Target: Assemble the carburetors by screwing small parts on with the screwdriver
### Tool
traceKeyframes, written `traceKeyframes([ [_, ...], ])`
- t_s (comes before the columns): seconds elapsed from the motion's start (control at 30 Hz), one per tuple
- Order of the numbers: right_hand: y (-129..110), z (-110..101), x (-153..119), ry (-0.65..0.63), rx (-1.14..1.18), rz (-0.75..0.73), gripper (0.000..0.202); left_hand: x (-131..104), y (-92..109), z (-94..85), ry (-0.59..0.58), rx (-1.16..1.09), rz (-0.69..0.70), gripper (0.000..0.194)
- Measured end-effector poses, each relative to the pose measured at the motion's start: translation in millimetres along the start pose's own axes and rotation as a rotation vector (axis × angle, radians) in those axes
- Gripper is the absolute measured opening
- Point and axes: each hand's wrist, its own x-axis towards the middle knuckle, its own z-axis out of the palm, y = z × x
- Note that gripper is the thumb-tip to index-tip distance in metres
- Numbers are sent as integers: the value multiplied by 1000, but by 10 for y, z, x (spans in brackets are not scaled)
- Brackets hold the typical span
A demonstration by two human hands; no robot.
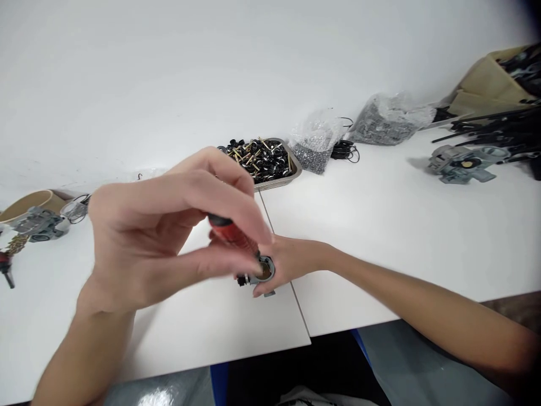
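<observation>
My left hand (147, 231) is closed around a red and black screwdriver (230, 231), gripping it between thumb and fingers. The tool tilts down to the right, its lower end over the round opening of a small grey metal carburetor (269, 270). Around that carburetor wraps my right hand (289, 256), pressing it near the table with the thumb at its front side. The right fingers are mostly hidden behind my left hand and the tool. Whether the screwdriver's tip touches the carburetor I cannot tell.
Behind my hands stands a metal tray (298, 169) of black and brass parts. Clear bags (315, 146) of small parts lie beside it. Another carburetor (462, 163) rests at right, one more (40, 223) at left. A second red-handled tool (6, 265) lies far left.
</observation>
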Motion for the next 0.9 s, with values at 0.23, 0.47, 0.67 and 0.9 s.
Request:
traceKeyframes([
  [0.23, 23, 16, -4, 3, -16, -20, 33, -29, 2, -16, -51, -5, -108, 38],
  [0.47, -7, -3, 4, -9, 12, -1, 32, -29, -1, -4, 66, 13, -87, 30],
  [0.67, -21, -14, 1, -13, 6, 2, 32, -2, 104, -3, -22, 50, -154, 29],
  [0.9, 11, 7, -4, -5, -16, -19, 32, 18, 85, -10, 64, 43, -150, 33],
])
